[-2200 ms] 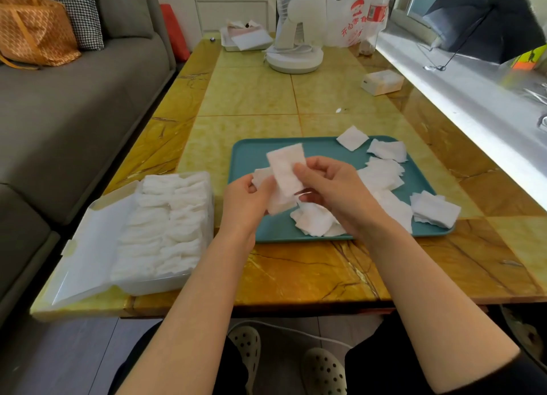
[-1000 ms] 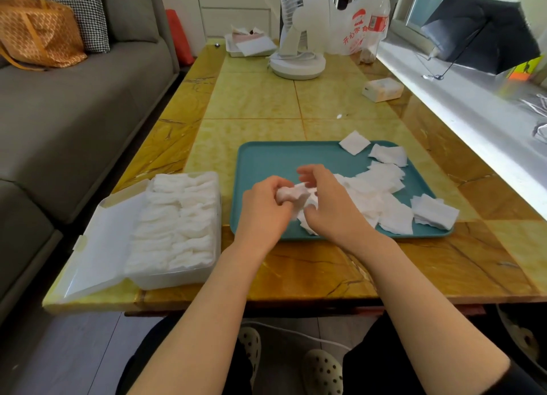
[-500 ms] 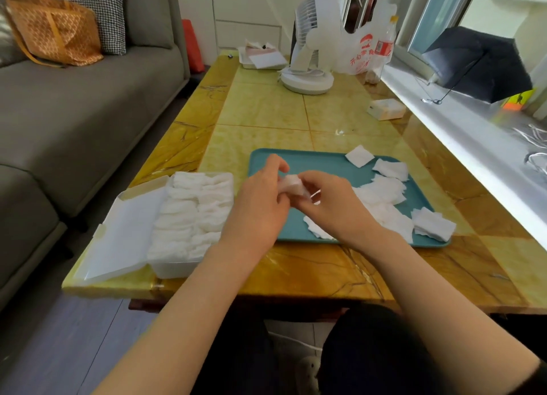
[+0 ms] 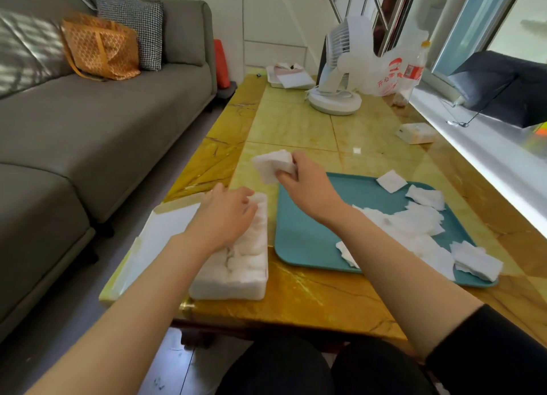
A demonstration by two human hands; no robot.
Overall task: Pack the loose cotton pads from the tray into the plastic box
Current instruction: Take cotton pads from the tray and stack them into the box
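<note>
The plastic box [image 4: 233, 279] sits at the table's [image 4: 310, 303] front edge, full of pads. The left hand [image 4: 225, 217] rests on them, fingers loosely bent, gripping nothing. Beside it, loose cotton pads [image 4: 414, 226] litter the teal tray [image 4: 302, 237]. Farther back, the right hand [image 4: 307, 181] pinches a bunched pad stack [image 4: 272, 165].

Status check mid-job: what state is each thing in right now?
plastic box: lid open, nearly full of packed pads.
tray: holds many loose pads.
right hand: grips a wad of pads above the table.
left hand: relaxed, rests on the packed pads.
umbrella: open, on the sill.
</note>
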